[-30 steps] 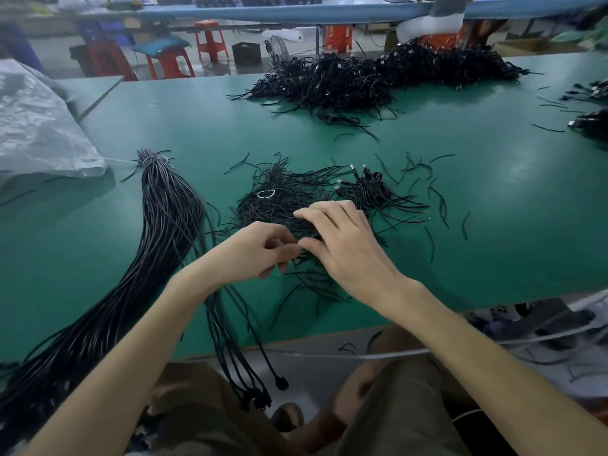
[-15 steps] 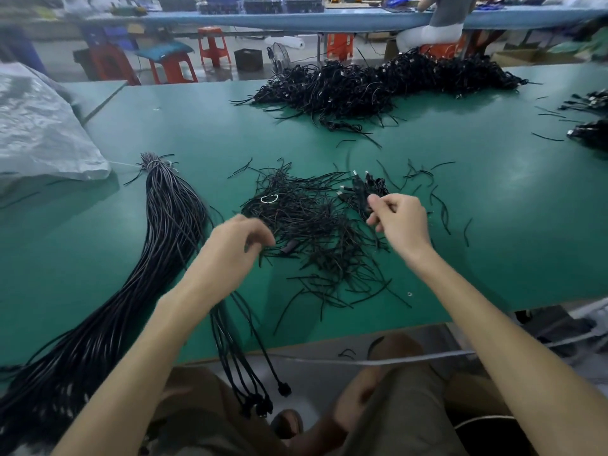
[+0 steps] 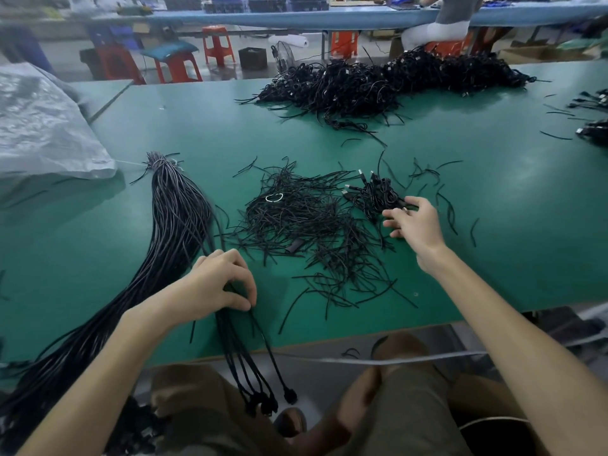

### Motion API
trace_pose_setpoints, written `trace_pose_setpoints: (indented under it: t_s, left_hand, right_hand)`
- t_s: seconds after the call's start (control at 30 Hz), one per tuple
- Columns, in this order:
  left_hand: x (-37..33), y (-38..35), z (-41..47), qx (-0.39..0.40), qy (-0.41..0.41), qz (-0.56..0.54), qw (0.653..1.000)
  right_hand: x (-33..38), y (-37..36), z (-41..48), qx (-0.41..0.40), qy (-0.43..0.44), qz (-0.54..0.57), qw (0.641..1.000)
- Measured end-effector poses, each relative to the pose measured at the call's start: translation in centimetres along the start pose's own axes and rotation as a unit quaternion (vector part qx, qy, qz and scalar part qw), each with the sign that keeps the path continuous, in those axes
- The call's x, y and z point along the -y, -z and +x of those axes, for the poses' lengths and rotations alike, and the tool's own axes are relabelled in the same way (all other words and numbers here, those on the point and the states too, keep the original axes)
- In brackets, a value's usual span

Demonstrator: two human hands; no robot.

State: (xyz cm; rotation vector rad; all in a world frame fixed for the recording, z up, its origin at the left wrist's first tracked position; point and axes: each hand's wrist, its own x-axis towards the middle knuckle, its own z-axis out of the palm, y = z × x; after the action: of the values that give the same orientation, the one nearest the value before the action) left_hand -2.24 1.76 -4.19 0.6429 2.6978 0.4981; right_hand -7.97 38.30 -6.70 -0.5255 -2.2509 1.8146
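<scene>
A long bundle of black cables (image 3: 177, 209) lies on the green table (image 3: 493, 258) at the left, tied at its far end. A few of its strands hang over the near edge with plugs (image 3: 263, 403) at their ends. My left hand (image 3: 220, 284) has its fingers curled round these strands near the table's front. A loose heap of thin black ties (image 3: 306, 225) fills the middle. To its right sits a small pile of coiled cables (image 3: 375, 195) with metal plugs. My right hand (image 3: 414, 222) rests at that pile's near edge, fingers spread and holding nothing.
A large heap of coiled black cables (image 3: 378, 83) lies at the table's far side. A crumpled clear plastic bag (image 3: 42, 126) covers the left. More cables (image 3: 592, 130) sit at the right edge. Red stools (image 3: 217, 44) and a seated person (image 3: 441, 21) are beyond.
My hands parted from the middle of the tie heap. The right hand moved right to the coiled pile and opened. The left hand moved left and down and gripped the hanging strands.
</scene>
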Motion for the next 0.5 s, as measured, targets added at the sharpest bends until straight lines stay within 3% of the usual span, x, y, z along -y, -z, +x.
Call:
trace_pose_setpoints:
  t_s: [0.33, 0.5]
  left_hand:
    - [1.8, 0.3, -0.1, -0.002, -0.02, 0.009, 1.0]
    - [1.1, -0.1, 0.0, -0.085, -0.025, -0.007, 0.996]
  right_hand:
    - [-0.1, 0.5, -1.8, 0.02, 0.045, 0.125, 0.991]
    - [-0.4, -0.2, -3.0, 0.055, 0.066, 0.057, 0.995]
